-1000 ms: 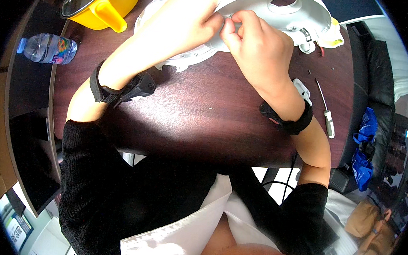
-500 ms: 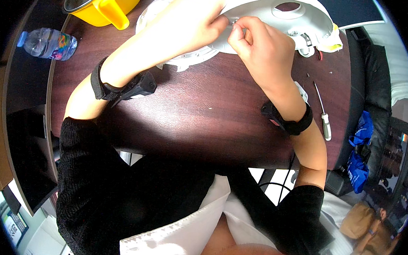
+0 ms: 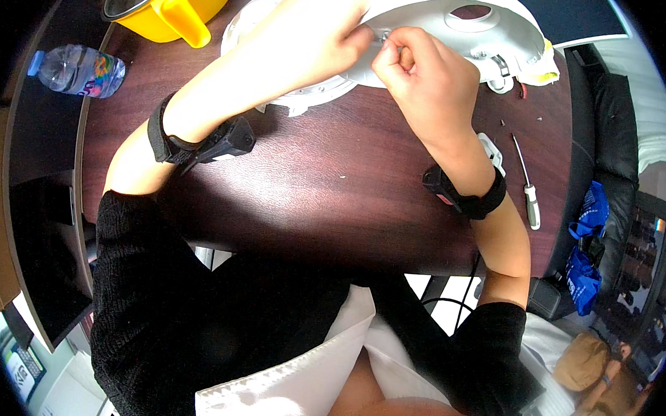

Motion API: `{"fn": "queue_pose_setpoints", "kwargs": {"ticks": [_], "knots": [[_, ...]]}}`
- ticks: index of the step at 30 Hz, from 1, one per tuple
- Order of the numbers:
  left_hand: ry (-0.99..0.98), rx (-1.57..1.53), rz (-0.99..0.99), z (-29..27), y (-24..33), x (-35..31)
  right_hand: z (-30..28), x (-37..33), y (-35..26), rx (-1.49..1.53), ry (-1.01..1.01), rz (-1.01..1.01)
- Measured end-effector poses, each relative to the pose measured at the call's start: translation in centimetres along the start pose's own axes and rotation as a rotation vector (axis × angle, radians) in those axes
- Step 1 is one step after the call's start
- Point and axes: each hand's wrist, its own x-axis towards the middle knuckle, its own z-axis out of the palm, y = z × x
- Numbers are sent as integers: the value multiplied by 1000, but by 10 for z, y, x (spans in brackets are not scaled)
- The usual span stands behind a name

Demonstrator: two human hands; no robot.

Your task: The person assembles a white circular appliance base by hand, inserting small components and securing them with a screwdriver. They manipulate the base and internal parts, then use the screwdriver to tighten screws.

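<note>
A curved white plastic shell (image 3: 424, 51) is tipped up at the far side of the table, its hollow inside facing me, with a round hole near its top. My left hand (image 3: 334, 35) is closed on the shell's left edge; its farther fingers leave the picture at the top. My right hand (image 3: 430, 74) is curled in a pinch at the shell's lower inner edge, beside a small metal piece (image 3: 385, 37). Whatever the fingertips hold is hidden. A white ring-shaped part (image 3: 320, 94) lies partly beneath my left forearm.
A screwdriver (image 3: 530, 188) lies at the right, near a small screw (image 3: 502, 123). Behind my right wrist is a small white part (image 3: 493, 150). A yellow pot (image 3: 151, 14) stands far left, with a water bottle (image 3: 80, 70) on its side beyond the table's left edge.
My right hand and wrist have shifted very slightly left, showing more of the small white part behind the wrist. The left hand and the shell stay practically in place.
</note>
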Motion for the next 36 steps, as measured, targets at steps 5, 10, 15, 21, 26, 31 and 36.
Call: {"fn": "queue_pose_setpoints", "kwargs": {"ticks": [5,10,15,21,26,31,36], "knots": [[27,-3,48,0,1,-1,0,0,0,9,-8,26],[-8,9,-24,0,4,-1,-2,-2,-4,-17,-36,117],[20,3,-23,-1,8,-3,-9,-1,-21,3,-128,290],[56,15,-24,1,8,-2,-10,-3,-20,-37,-97,248],[-29,48,-111,0,9,-3,-11,-2,-21,-87,-110,223],[17,-67,-83,4,5,-4,-6,-1,-21,153,-174,407],[45,2,-60,4,6,-4,-11,3,-30,689,-268,862]]}}
